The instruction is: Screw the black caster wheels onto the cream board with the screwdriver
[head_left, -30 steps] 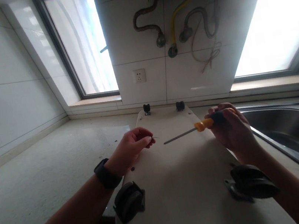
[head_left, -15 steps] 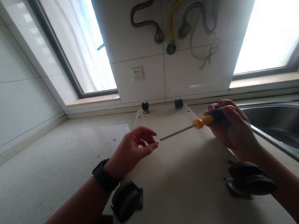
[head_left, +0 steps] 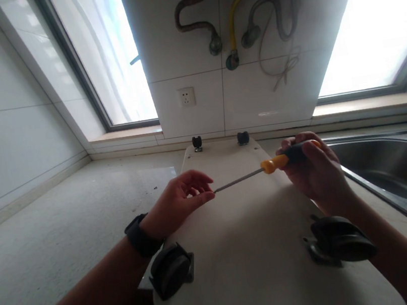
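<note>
My right hand [head_left: 311, 169] is closed around the yellow and black handle of a screwdriver [head_left: 274, 163]. Its shaft points left, and the tip meets the fingertips of my left hand [head_left: 183, 196]. Thumb and fingers of that hand pinch a tiny screw [head_left: 214, 192], mostly hidden. Both hands are above a white board [head_left: 241, 249] that has black casters on it. The near left caster [head_left: 170, 270] lies below my left wrist, and the near right caster [head_left: 339, 239] is beside my right forearm.
Two smaller casters, one at the far left [head_left: 197, 143] and one at the far right [head_left: 243, 138], stand at the board's back end. A steel sink [head_left: 389, 165] is on the right, a speckled counter [head_left: 66, 234] on the left. Hoses [head_left: 232, 26] hang on the tiled wall.
The screwdriver has moved slightly left, so its tip now meets the screw at my left fingertips. Before, a small gap lay between them. The view has tilted down a little.
</note>
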A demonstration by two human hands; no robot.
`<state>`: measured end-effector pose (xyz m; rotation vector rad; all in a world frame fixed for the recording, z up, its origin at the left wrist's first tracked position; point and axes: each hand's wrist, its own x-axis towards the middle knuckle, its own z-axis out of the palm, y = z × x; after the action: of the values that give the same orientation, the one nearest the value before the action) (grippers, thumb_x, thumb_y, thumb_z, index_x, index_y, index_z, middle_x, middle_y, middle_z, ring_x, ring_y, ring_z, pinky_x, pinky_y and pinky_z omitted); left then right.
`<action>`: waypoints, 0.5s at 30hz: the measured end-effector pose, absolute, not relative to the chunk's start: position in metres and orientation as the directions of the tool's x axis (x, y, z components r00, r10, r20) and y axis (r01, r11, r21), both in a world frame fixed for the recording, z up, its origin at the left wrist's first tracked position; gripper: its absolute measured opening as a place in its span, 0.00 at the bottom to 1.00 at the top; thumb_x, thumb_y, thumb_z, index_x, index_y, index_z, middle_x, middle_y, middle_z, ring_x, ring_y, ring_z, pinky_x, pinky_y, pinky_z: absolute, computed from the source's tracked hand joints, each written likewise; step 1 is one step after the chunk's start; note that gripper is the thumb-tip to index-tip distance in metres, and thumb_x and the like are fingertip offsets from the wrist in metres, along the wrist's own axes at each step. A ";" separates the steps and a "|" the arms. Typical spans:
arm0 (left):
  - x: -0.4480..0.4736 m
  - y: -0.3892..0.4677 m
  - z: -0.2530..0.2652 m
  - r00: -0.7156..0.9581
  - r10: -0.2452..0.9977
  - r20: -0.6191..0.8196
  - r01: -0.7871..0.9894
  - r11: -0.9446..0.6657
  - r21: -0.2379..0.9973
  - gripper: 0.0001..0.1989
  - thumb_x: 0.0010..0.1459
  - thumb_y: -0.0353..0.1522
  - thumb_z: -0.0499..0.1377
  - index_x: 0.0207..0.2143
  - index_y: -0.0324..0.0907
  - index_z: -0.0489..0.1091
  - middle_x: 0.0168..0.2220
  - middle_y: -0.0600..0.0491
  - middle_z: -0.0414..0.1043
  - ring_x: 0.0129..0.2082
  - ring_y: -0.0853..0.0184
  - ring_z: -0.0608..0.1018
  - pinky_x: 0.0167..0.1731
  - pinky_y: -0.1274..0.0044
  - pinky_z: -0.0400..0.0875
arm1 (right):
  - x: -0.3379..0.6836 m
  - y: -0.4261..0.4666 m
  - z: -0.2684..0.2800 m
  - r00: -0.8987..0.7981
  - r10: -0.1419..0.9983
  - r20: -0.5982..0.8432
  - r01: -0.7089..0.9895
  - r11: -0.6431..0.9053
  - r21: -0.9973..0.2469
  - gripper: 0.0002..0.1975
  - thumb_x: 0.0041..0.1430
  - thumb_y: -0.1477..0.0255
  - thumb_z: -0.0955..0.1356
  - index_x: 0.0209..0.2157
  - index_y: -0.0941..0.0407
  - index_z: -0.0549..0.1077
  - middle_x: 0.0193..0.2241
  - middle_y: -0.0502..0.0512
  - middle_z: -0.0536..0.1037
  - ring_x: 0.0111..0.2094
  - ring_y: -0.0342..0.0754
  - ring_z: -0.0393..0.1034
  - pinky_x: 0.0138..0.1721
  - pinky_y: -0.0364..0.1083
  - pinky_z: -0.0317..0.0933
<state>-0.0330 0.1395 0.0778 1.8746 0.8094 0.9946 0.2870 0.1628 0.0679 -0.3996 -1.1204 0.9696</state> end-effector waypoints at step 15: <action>-0.033 0.137 0.080 0.460 0.831 0.313 0.182 -0.433 0.883 0.11 0.63 0.35 0.66 0.46 0.41 0.73 0.37 0.54 0.75 0.35 0.70 0.73 0.37 0.75 0.68 | 0.284 0.160 0.070 0.081 0.818 0.569 -0.439 0.542 -0.717 0.11 0.53 0.65 0.78 0.36 0.51 0.75 0.37 0.51 0.71 0.36 0.43 0.71 0.32 0.41 0.73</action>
<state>-0.0330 0.1367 0.0799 1.8852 0.8514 0.9934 0.2841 0.1597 0.0701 -0.4091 -1.1406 0.9795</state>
